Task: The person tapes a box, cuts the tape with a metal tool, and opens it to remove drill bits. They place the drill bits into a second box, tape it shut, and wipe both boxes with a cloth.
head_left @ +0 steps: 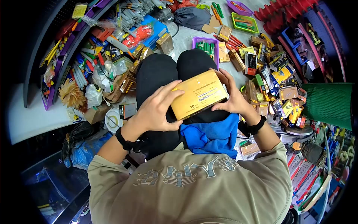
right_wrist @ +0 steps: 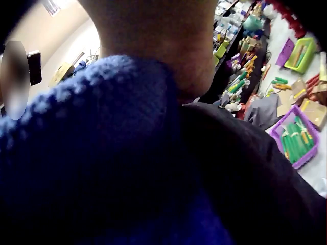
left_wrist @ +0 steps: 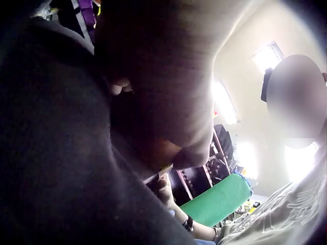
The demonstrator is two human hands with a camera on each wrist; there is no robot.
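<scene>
A yellow cardboard box point(head_left: 197, 93), printed with drill bits and "10 PCS", is held above the lap in the head view. My left hand point(head_left: 158, 108) grips its left end, fingers over the top and thumb at the lower edge. At the opposite end my right hand point(head_left: 233, 95) holds it between thumb and fingers. Under the box are the black-trousered knees point(head_left: 156, 71), and a blue cloth point(head_left: 212, 136) lies across the lap. Dark close-ups of the left hand point(left_wrist: 168, 92) and the blue cloth point(right_wrist: 102, 117) fill much of the wrist views.
Small boxes point(head_left: 287, 74) are heaped on the right, near a green mesh roll point(head_left: 328, 106). Past the knees stand a purple basket point(head_left: 216, 56) of green tubes and a lime tray point(head_left: 244, 23). Packaged tools point(head_left: 106, 67) clutter the left, beside a white surface point(head_left: 37, 119).
</scene>
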